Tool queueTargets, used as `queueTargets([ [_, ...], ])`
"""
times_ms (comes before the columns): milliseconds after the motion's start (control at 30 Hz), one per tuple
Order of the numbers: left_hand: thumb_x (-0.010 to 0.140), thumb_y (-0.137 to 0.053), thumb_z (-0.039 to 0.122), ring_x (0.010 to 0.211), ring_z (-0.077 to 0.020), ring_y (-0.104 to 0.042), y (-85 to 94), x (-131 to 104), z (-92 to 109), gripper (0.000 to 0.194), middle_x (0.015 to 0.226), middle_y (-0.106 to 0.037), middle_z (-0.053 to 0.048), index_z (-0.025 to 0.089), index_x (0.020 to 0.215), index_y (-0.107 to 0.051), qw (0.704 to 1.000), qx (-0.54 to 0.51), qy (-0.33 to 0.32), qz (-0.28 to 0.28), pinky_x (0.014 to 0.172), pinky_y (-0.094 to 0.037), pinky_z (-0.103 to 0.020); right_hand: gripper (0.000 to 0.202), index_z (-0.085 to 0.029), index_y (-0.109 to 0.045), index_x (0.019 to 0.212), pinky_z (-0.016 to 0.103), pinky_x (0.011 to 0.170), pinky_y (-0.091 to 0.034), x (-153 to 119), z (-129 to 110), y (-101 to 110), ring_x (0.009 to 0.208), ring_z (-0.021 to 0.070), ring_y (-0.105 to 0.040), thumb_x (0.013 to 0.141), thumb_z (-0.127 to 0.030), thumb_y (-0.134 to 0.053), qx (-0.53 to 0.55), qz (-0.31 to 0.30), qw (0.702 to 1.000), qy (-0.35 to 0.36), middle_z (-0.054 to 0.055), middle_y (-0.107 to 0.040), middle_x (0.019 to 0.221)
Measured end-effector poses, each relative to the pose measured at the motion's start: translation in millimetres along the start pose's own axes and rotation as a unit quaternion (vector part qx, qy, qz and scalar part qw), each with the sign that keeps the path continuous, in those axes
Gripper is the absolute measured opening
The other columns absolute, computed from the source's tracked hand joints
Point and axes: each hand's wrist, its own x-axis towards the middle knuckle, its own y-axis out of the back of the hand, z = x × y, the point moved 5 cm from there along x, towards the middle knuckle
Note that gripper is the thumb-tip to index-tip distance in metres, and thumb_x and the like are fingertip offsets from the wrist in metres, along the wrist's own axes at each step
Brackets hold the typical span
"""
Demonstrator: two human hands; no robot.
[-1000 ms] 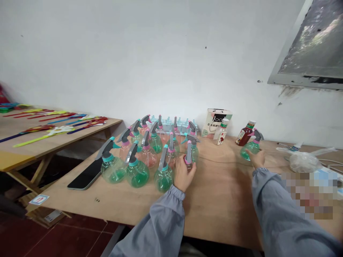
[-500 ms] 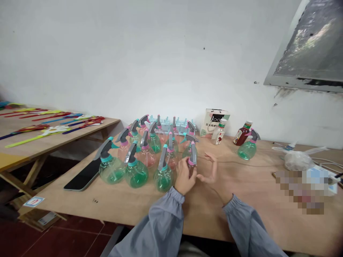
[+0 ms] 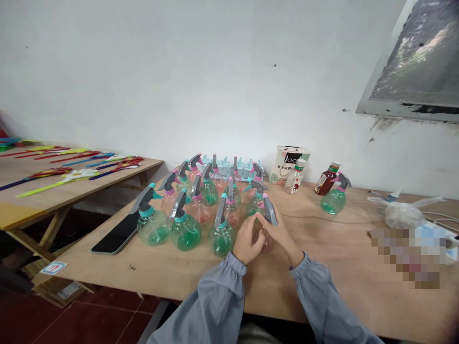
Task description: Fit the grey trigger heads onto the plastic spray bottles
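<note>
Near the front of the table, a pink spray bottle (image 3: 270,211) with a grey trigger head stands between my hands. My left hand (image 3: 247,240) is closed round its body from the left. From the right, my right hand (image 3: 280,231) wraps the neck just below the trigger head, its fingertips partly hidden. Most of the bottle's body is covered by my fingers. Close to my left hand stands a green spray bottle (image 3: 221,239) with a turquoise collar. Another green spray bottle (image 3: 185,232) is further left, among several green and pink ones in rows.
A phone (image 3: 115,234) lies at the left. Behind the bottles are a pale blue rack (image 3: 247,170) and a printed carton (image 3: 289,165). A brown sauce bottle (image 3: 327,179) and a lone green spray bottle (image 3: 333,200) stand at right, with a plastic bag (image 3: 405,215) beyond.
My right hand has moved in from the open, apart position to close on the bottle's neck. The trigger head has turned and now tilts toward the right.
</note>
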Motion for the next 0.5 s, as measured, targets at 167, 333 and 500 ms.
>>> queueTargets([
  [167, 0.088, -0.05, 0.007, 0.103, -0.0201, -0.067, 26.2, 1.0, 21.5, 0.036, 0.107, -0.07, -0.009, 0.019, 0.121, -0.057, 0.986, 0.04, -0.094, 0.132, 0.089, -0.057, -0.037, 0.039, -0.025, -0.064, 0.101, 0.042, 0.087, -0.057, 0.5, -4.9, 17.7, 0.088, 0.0235, -0.067, 0.086, -0.061, -0.056, -0.031, 0.076, 0.997, -0.004, 0.006, -0.068, 0.093],
  [333, 0.086, -0.051, 0.005, 0.096, -0.0195, -0.067, 38.2, -0.3, 27.6, 0.033, 0.1, -0.069, -0.008, 0.019, 0.115, -0.058, 0.972, 0.075, -0.129, 0.181, 0.084, -0.058, -0.037, 0.034, -0.025, -0.062, 0.086, 0.042, 0.092, -0.055, 4.3, -13.4, 26.2, 0.09, 0.0223, -0.066, 0.088, -0.059, -0.054, -0.019, 0.086, 0.996, 0.009, 0.005, -0.068, 0.091],
  [500, 0.09, -0.051, 0.01, 0.1, -0.0209, -0.067, 31.3, 2.2, 17.8, 0.032, 0.105, -0.069, -0.01, 0.018, 0.12, -0.056, 0.982, 0.086, -0.078, 0.146, 0.086, -0.057, -0.039, 0.031, -0.026, -0.061, 0.085, 0.04, 0.086, -0.056, 0.2, -25.5, 26.2, 0.081, 0.0205, -0.065, 0.089, -0.056, -0.055, -0.027, 0.074, 0.997, 0.001, 0.003, -0.068, 0.085],
])
